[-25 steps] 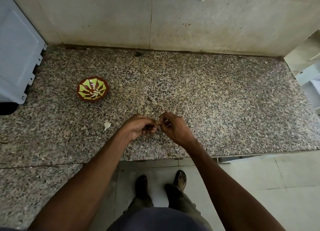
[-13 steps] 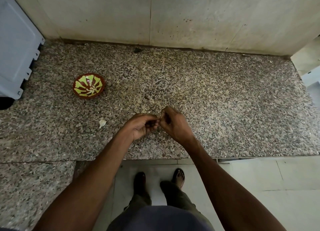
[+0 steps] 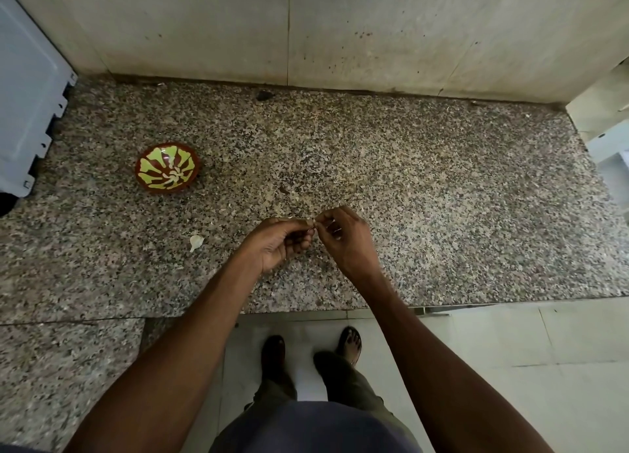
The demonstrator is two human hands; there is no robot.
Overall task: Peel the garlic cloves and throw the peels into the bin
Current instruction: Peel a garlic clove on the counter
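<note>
left hand [image 3: 279, 245]: held over the granite counter [image 3: 425, 194], near its front edge; fingers are curled, and the thumb and forefinger are pinched on a small garlic clove [image 3: 311, 222].
right hand [image 3: 343, 238]: met fingertip to fingertip with the left; its thumb and fingers are pinched on the same clove from the other side.
garlic clove: only a pale sliver is seen between the fingertips, above the counter and not resting on it; how much skin is left cannot be told.
change from the earlier frames: the grip of both hands is kept as it was half a second ago; the pair is seen a little further right in the view, and the wall plate at the top edge is nearly cut out of the picture.
loose peel [image 3: 196, 242]: a pale scrap is laid on the counter, left of the left hand and apart from it, as before.
bowl [image 3: 167, 171]: a small brown and green patterned bowl is set on the counter, further back and left of the peel, well apart from the hands.
edges: the counter's front edge is passed under both forearms; a grey-white appliance [image 3: 27, 88] is stood at the left end, a tiled wall [image 3: 374, 27] along the back, pale shelving [image 3: 609, 126] at the right end.
open room: bare granite is spread to the right of the right hand and behind both hands up to the wall.
floor [image 3: 510, 367]: pale tiles are seen below the counter edge, with two feet in sandals.
</note>
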